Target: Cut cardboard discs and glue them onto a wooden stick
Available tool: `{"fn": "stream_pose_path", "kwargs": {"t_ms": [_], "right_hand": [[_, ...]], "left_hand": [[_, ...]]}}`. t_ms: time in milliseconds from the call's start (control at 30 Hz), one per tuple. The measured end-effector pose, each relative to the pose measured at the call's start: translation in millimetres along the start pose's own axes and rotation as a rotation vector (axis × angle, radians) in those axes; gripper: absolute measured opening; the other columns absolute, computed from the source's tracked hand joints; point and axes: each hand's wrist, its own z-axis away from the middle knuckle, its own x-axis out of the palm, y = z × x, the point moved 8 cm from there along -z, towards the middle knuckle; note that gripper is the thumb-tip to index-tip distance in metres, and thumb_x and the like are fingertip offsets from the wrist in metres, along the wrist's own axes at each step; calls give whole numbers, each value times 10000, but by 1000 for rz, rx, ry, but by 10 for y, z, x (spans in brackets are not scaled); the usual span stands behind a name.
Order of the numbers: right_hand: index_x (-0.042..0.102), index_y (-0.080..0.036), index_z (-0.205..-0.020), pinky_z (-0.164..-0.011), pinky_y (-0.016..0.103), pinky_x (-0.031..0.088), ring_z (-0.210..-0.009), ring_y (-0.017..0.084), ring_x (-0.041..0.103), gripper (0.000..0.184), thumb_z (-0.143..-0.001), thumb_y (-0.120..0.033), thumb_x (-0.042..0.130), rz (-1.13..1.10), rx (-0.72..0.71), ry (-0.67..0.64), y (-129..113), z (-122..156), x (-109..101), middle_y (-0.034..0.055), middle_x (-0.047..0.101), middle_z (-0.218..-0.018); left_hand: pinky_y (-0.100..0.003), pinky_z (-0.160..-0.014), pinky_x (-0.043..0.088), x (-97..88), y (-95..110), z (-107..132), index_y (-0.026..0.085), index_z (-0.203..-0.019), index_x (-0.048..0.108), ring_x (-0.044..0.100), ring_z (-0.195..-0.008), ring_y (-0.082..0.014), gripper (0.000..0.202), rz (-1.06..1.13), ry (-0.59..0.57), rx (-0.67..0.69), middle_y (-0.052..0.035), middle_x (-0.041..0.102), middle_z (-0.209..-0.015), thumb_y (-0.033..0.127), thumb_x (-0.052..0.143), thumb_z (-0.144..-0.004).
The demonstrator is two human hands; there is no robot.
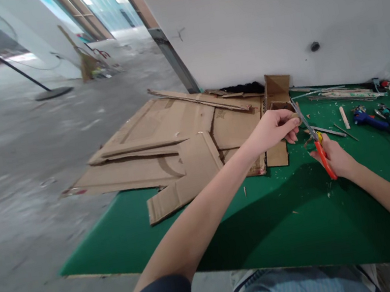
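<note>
My right hand (338, 158) is closed on a pair of scissors (326, 160) with orange handles, its metal blades pointing up and away. My left hand (275, 128) pinches a small brown piece, apparently cardboard (295, 116), right beside the blades. Whether the blades touch that piece, I cannot tell. Just behind my left hand stands a small open cardboard box (277, 85). Flat cardboard sheets (154, 123) are piled to the left, and an angled cut piece of cardboard (194, 166) lies over them.
The green tabletop (262, 234) carries a blue glue gun (372, 121), pliers (389, 119), a wooden stick (344, 117) and thin strips (348, 92) on the right. A white board (272, 23) stands along the back. Some cardboard overhangs the table's left edge.
</note>
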Motion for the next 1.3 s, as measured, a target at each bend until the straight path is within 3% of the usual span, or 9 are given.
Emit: {"fn": "stream_pose_path", "kwargs": {"t_ms": [267, 600, 800, 1033, 1300], "right_hand": [[364, -245, -926, -571, 309, 402, -640, 193, 571, 264, -880, -475, 484, -20, -27, 1, 34, -8, 3, 7, 570, -761], [397, -232, -1210, -592, 312, 413, -624, 191, 547, 430, -891, -507, 482, 98, -30, -15, 39, 6, -37, 10, 587, -805], [405, -230, -1100, -569, 316, 403, -608, 208, 561, 379, -852, -484, 538, 128, 38, 17, 119, -8, -54, 14, 583, -788], [410, -235, -1099, -627, 339, 439, -712, 245, 620, 343, -860, -443, 539, 106, 8, -7, 98, -20, -41, 30, 602, -813], [415, -229, -1045, -619, 345, 440, -676, 243, 604, 299, -865, -438, 532, 126, 2, -38, 92, -28, -20, 9, 582, -730]], "left_hand": [[-194, -508, 529, 7, -58, -24, 114, -714, 557, 568, -465, -57, 228, 36, 57, -14, 9, 577, -569, 186, 525, -928], [-166, -486, 461, -57, -98, -43, 126, -716, 559, 541, -428, -45, 185, 72, 106, -1, 48, 550, -513, 178, 574, -893], [-181, -503, 493, -28, -135, -47, 113, -708, 577, 553, -434, -51, 188, 101, 81, -33, 41, 555, -524, 163, 589, -889], [-183, -504, 512, -28, -155, -52, 107, -694, 586, 562, -441, -53, 208, 108, 62, -43, 38, 555, -528, 191, 620, -882], [-182, -521, 527, -56, -133, -42, 106, -717, 597, 571, -458, -54, 201, 63, 25, -55, 31, 571, -547, 220, 620, -881]]}}
